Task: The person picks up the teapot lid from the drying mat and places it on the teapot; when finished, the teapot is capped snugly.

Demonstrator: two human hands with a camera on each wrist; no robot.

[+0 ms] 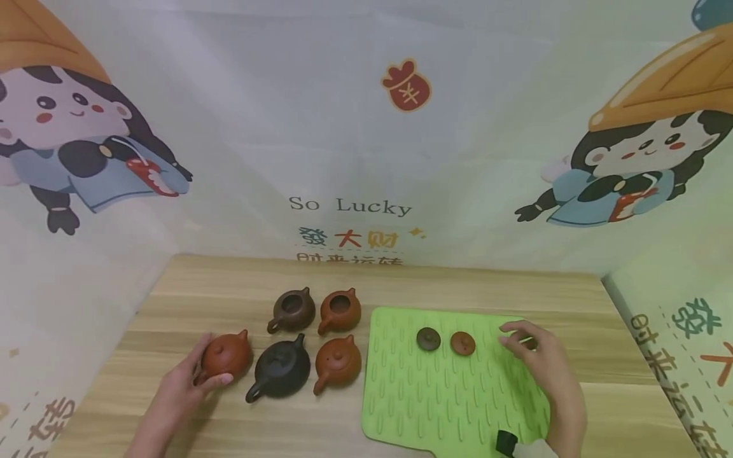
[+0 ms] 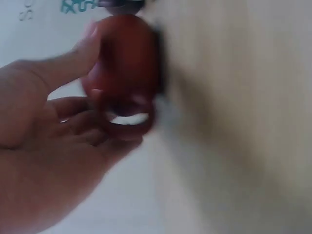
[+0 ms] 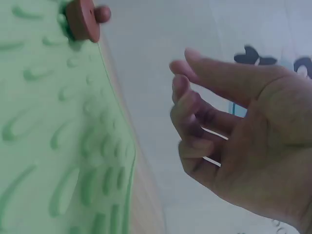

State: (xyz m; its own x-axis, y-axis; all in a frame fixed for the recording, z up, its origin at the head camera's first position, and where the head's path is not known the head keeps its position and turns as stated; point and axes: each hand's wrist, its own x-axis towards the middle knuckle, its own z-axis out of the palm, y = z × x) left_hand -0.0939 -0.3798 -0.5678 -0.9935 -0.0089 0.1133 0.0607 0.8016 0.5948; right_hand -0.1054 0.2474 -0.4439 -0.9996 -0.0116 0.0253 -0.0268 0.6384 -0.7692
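Note:
My left hand [image 1: 182,381] holds a reddish-brown clay teapot [image 1: 227,353] with its lid on, at the left of the group. In the left wrist view the thumb lies on one side of this teapot [image 2: 129,58], with the other fingers near its loop handle. My right hand [image 1: 538,356] hovers over the right side of a green mat [image 1: 458,394], fingers loosely bent and nothing between them. Nearest to it on the mat is a reddish-brown lid [image 1: 462,343], which also shows as a knobbed lid [image 3: 84,20] in the right wrist view. A dark lid [image 1: 428,339] lies beside it.
Left of the mat stand a lidded black teapot [image 1: 282,369] and a lidded orange-brown teapot [image 1: 338,361]. Behind them are two lidless teapots, one dark brown [image 1: 294,312] and one orange-brown [image 1: 340,310]. A printed cloth [image 1: 355,146] hangs behind the wooden table [image 1: 229,273].

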